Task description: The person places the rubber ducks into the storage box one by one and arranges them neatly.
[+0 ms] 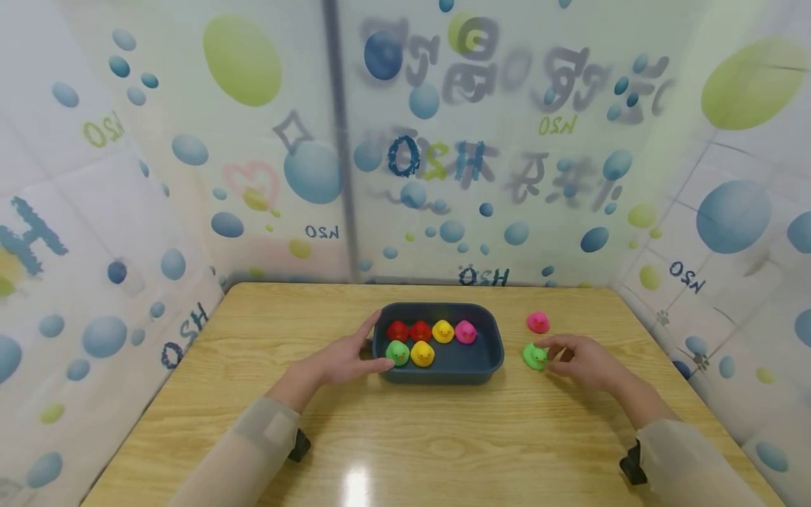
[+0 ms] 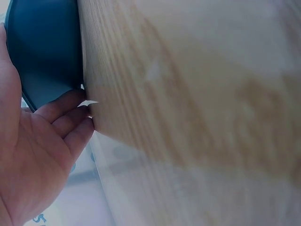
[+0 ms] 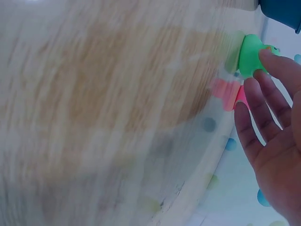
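Note:
A dark blue plastic tub (image 1: 437, 378) stands on the table with small rubber ducks inside. My left hand (image 1: 345, 358) holds its left end, thumb at the near corner and index finger along the far corner. In the left wrist view, the other fingers (image 2: 70, 113) bend in beside the tub's wall. To the tub's right, a green rubber duck (image 1: 534, 356) sits on the table. My right hand (image 1: 586, 360) reaches it from the right, thumb and index fingertips right at its side. In the right wrist view, the remaining fingers extend loosely below the green duck (image 3: 251, 56).
Behind the green duck, a pink rubber duck (image 1: 538, 322) sits on the table. Inside the tub are two red ducks, two yellow ducks, a pink duck (image 1: 465, 332) and a green duck (image 1: 397, 353). Patterned curtains (image 1: 507, 232) enclose the wooden table (image 1: 437, 443) at back and sides.

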Action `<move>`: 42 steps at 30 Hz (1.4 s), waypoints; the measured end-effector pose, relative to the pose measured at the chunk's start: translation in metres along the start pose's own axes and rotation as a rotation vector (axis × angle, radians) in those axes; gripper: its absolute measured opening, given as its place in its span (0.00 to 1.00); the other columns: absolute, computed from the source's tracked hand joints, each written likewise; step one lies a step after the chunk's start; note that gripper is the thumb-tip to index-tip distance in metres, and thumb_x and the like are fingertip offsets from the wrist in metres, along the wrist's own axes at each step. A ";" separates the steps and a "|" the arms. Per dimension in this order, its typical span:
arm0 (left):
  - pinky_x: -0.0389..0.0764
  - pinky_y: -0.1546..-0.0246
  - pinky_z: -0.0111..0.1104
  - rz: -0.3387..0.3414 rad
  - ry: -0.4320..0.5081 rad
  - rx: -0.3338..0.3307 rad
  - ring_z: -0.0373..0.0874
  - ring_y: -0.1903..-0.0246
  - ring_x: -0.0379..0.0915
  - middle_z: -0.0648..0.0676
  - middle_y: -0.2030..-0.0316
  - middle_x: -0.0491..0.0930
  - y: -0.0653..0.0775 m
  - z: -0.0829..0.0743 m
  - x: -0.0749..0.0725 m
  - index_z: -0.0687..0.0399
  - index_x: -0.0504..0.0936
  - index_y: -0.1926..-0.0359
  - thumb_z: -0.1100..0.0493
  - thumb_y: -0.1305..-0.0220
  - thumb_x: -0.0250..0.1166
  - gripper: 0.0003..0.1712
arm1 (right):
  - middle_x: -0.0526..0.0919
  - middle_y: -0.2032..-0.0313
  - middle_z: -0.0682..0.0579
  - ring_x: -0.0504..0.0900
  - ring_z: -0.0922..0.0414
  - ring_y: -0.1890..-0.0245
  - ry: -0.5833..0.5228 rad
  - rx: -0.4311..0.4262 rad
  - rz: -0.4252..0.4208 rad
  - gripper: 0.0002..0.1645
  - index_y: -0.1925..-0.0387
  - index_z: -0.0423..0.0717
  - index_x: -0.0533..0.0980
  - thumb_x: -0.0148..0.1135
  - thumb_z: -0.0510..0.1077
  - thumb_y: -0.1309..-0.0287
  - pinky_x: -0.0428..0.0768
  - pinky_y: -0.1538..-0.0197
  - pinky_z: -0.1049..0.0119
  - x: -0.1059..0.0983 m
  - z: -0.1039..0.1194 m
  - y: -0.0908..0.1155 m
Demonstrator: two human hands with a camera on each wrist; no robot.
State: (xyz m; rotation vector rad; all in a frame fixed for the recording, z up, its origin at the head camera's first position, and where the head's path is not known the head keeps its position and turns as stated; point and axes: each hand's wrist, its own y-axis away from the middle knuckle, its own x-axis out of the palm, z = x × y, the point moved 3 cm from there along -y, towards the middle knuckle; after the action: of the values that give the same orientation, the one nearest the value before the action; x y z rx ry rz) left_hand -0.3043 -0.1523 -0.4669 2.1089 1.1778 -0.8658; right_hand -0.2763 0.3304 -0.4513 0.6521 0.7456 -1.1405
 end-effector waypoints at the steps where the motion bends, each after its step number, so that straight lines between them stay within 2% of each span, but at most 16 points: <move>1: 0.64 0.18 0.61 0.000 0.000 0.000 0.67 0.22 0.68 0.65 0.20 0.70 0.000 0.000 0.000 0.26 0.32 0.10 0.21 0.31 0.65 0.66 | 0.87 0.55 0.50 0.81 0.55 0.61 -0.003 0.000 0.000 0.25 0.36 0.44 0.84 0.77 0.43 0.33 0.81 0.60 0.68 0.000 0.000 0.000; 7: 0.65 0.18 0.61 -0.002 0.001 0.005 0.66 0.22 0.68 0.65 0.20 0.70 0.000 0.000 0.000 0.27 0.32 0.10 0.21 0.31 0.65 0.66 | 0.85 0.59 0.51 0.81 0.55 0.62 -0.010 -0.006 -0.005 0.22 0.41 0.45 0.85 0.79 0.43 0.35 0.80 0.61 0.68 0.002 0.002 0.000; 14: 0.64 0.18 0.61 0.002 0.004 -0.002 0.66 0.21 0.67 0.65 0.20 0.70 0.001 -0.002 -0.001 0.27 0.33 0.10 0.21 0.31 0.65 0.66 | 0.87 0.51 0.47 0.81 0.54 0.60 -0.020 0.006 -0.014 0.19 0.44 0.46 0.85 0.79 0.43 0.35 0.81 0.62 0.67 0.003 0.006 0.001; 20: 0.64 0.18 0.61 0.002 0.012 -0.002 0.67 0.22 0.67 0.64 0.21 0.71 0.002 -0.003 -0.001 0.28 0.33 0.10 0.23 0.30 0.65 0.65 | 0.88 0.50 0.48 0.81 0.56 0.60 0.004 -0.035 -0.030 0.20 0.44 0.45 0.84 0.79 0.43 0.35 0.82 0.66 0.68 0.005 0.008 0.003; 24: 0.64 0.18 0.61 0.003 0.014 0.006 0.66 0.22 0.68 0.64 0.21 0.71 0.003 -0.003 -0.001 0.28 0.33 0.10 0.23 0.30 0.65 0.65 | 0.87 0.50 0.48 0.80 0.60 0.61 -0.021 -0.086 -0.083 0.21 0.42 0.44 0.84 0.77 0.43 0.33 0.82 0.66 0.68 0.002 0.012 0.006; 31: 0.64 0.18 0.61 0.005 0.015 0.011 0.66 0.22 0.68 0.64 0.21 0.72 0.002 -0.003 -0.001 0.28 0.33 0.10 0.22 0.31 0.65 0.66 | 0.87 0.48 0.49 0.80 0.65 0.62 -0.048 -0.166 -0.218 0.20 0.40 0.45 0.84 0.75 0.45 0.30 0.81 0.60 0.68 -0.006 0.031 0.010; 39: 0.64 0.18 0.60 0.005 0.022 0.016 0.65 0.23 0.70 0.64 0.22 0.73 0.000 -0.001 -0.001 0.30 0.33 0.09 0.22 0.31 0.66 0.67 | 0.85 0.57 0.51 0.80 0.64 0.65 -0.100 -0.235 -0.267 0.19 0.41 0.47 0.85 0.76 0.42 0.31 0.82 0.62 0.67 -0.002 0.060 0.007; 42: 0.64 0.18 0.60 0.004 0.021 0.018 0.65 0.23 0.70 0.65 0.22 0.73 0.000 -0.001 -0.001 0.30 0.33 0.09 0.22 0.31 0.66 0.67 | 0.86 0.55 0.51 0.81 0.63 0.63 -0.104 -0.260 -0.280 0.19 0.40 0.48 0.85 0.76 0.42 0.31 0.83 0.60 0.67 0.001 0.070 0.003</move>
State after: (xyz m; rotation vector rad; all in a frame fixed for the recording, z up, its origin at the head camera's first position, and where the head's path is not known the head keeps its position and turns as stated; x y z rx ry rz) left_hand -0.3041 -0.1521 -0.4652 2.1386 1.1806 -0.8578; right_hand -0.2600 0.2758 -0.4105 0.2726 0.8963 -1.2946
